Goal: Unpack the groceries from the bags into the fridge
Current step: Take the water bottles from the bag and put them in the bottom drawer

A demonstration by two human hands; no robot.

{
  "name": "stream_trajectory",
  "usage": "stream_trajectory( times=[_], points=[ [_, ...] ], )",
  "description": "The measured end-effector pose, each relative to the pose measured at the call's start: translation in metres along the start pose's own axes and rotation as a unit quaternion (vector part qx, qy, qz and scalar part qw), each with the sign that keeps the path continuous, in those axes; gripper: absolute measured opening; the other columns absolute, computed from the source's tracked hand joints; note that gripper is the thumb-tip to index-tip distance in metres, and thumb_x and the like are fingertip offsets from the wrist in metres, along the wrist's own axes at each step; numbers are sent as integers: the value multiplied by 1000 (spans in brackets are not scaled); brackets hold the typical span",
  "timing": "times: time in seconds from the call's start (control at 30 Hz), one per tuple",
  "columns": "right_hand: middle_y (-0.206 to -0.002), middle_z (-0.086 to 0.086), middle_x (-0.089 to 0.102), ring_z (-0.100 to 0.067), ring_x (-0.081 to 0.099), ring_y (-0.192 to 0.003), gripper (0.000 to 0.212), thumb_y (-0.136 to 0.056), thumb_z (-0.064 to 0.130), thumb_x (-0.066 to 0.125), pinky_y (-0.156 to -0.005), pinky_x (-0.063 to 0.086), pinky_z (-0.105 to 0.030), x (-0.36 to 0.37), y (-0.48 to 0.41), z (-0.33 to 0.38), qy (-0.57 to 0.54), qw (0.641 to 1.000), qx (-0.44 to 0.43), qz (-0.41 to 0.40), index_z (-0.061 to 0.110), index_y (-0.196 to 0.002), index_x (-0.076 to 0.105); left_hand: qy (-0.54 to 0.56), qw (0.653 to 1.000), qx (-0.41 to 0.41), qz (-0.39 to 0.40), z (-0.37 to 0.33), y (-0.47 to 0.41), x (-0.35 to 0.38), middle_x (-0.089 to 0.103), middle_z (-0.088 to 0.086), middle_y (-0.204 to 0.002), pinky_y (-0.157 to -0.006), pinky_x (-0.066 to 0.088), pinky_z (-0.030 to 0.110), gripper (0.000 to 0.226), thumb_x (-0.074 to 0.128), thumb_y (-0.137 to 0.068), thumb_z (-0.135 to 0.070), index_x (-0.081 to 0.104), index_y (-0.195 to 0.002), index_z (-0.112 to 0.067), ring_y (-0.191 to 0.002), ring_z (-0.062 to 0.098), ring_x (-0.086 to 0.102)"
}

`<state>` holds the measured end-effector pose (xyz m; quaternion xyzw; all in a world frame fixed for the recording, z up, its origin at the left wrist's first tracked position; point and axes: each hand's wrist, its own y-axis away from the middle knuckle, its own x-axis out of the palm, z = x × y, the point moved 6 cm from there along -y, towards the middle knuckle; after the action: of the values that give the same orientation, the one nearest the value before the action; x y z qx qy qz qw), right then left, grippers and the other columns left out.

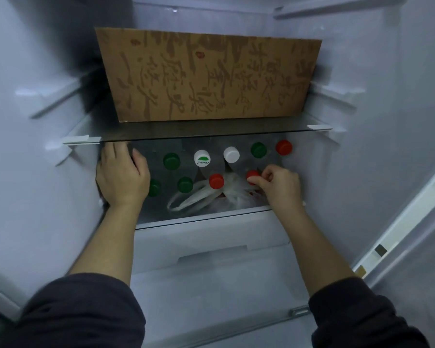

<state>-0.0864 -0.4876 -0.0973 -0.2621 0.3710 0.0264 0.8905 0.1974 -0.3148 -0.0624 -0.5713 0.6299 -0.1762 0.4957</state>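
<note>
The step in hand looks like arranging drinks on the lower glass shelf (199, 218) of the white fridge (35, 146). The right hand (279, 187) pinches the red screw cap (252, 175) of a bottle standing at the front right of that shelf, fingertips curled tight on it. The left hand (122, 174) reaches in at the shelf's left end, fingers bent over something hidden beneath the palm; whether it grips a bottle I cannot tell.

Between the hands lies a crumpled white plastic bag (211, 197), handles loose, with something red inside, so unpacking seems unfinished. Around it stand bottles showing 4 round green caps (171, 161), 2 white caps and 3 red in all. The next move probably calls for settling this bottle upright in a free gap, then emptying the bag.

1 white round cap (202, 158) reads "Cestbon" beside a green leaf mark. The brown cardboard box (206, 76) on the upper glass shelf (186, 135) carries brush-style characters I cannot read.
</note>
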Motion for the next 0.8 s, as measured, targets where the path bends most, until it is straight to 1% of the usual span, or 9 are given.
stream_trajectory(
  times=[0.13,0.23,0.33,0.43,0.5,0.57,0.67,0.73,0.8],
  points=[
    [-68,0,57,-17,52,-64,33,-78,36,80,-59,39,-28,-1,9,-4,-42,999,-4,-14,13,-72,57,36,999,11,26,-3,2,-2,56,20,-112,-86,40,44,34,44,-91,-25,56,-112,-1,-104,38,53],
    [-67,0,57,-20,54,-63,36,-76,38,81,-59,47,-34,-5,10,-15,-44,998,13,-36,11,-70,57,47,997,-17,50,-3,18,-10,50,16,-132,-101,34,45,49,55,-90,-40,50,-125,-6,-123,33,45],
    [-66,-4,59,-22,55,-62,39,-75,39,81,-60,49,-34,-3,5,-22,-24,999,30,-27,8,-70,58,4,993,-6,116,0,43,-2,33,15,-152,-112,22,51,81,66,-83,-51,34,-144,-9,-141,34,27],
    [-68,-6,60,-21,53,-63,39,-75,37,81,-59,39,-28,-1,2,-20,-15,999,34,-23,6,-71,59,-27,985,-10,168,6,46,10,16,16,-160,-116,11,56,100,70,-81,-50,12,-154,-12,-147,36,10],
    [-70,-7,60,-20,52,-63,39,-76,36,81,-60,38,-28,-1,3,-20,-16,999,37,-28,4,-72,59,-23,982,-13,187,6,44,15,9,14,-162,-116,7,56,104,70,-82,-48,4,-155,-13,-148,34,5],
    [-73,-10,62,-22,54,-66,39,-77,36,80,-60,40,-29,1,5,-21,-20,998,44,-29,4,-71,58,-12,981,-15,192,5,43,15,6,13,-162,-117,5,55,105,70,-82,-46,2,-155,-13,-149,32,3],
    [-84,-9,61,-25,57,-80,35,-78,37,79,-66,42,-30,-2,17,-15,-16,999,13,-43,11,-74,56,4,982,-21,187,2,43,8,10,13,-162,-118,6,55,105,71,-82,-44,2,-155,-13,-149,31,6],
    [-96,-7,59,-22,54,-92,31,-80,38,77,-73,45,-33,-9,37,-5,-17,998,-18,-58,13,-85,59,19,985,-32,168,-3,46,0,15,15,-161,-118,7,56,103,71,-82,-44,5,-154,-12,-148,32,10],
    [-106,-5,58,-20,52,-99,33,-83,37,75,-80,45,-34,-17,64,0,-16,996,-41,-71,13,-101,63,37,989,-38,140,-13,57,-13,19,15,-159,-118,5,57,98,70,-84,-43,10,-154,-10,-148,31,14]
  ],
)
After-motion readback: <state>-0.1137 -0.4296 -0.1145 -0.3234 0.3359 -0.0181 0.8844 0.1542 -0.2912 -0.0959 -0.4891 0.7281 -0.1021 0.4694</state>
